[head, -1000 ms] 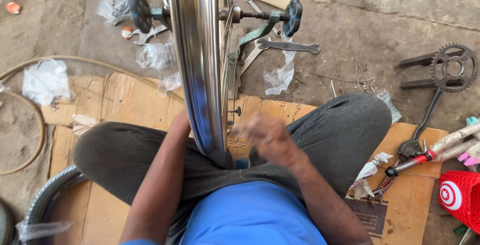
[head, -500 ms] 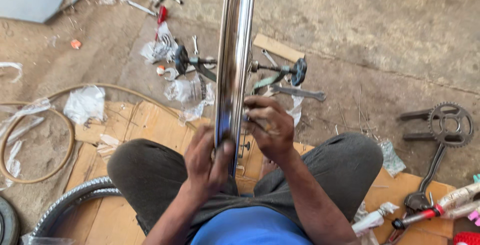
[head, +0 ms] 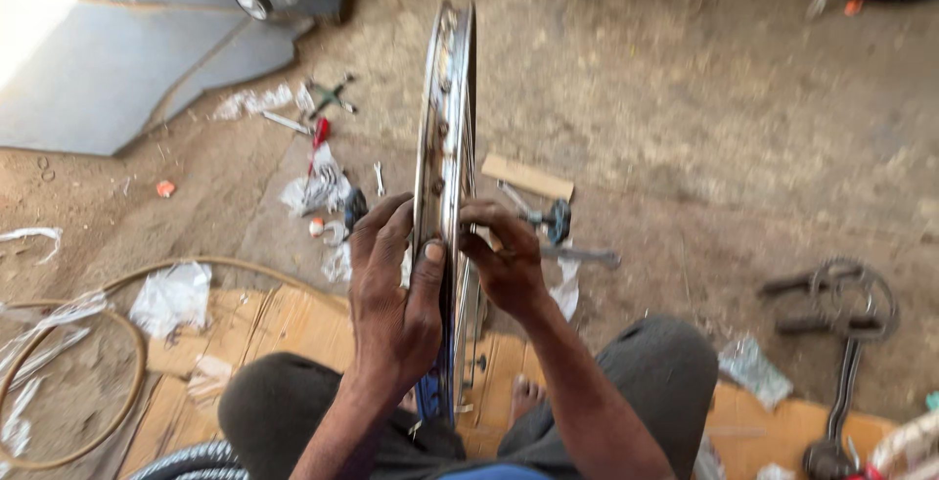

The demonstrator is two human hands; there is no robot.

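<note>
Standing upright at frame centre, chrome bicycle rim (head: 445,147); left hand (head: 396,304) wrapping it, thumb pressing its face; right hand (head: 504,260) pinching its right edge; lying lower right, crank (head: 841,314).

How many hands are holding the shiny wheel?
2. The left hand grips the metal wheel rim from its left side; the right hand holds it from the right.

The wheel rim (head: 445,147) is glossy chromed metal with rusty spots. Beneath lie matt brown cardboard (head: 284,319), crinkled shiny plastic wrappers (head: 174,296), a bare wooden block (head: 528,177) and rough, dusty concrete floor (head: 704,98).
</note>
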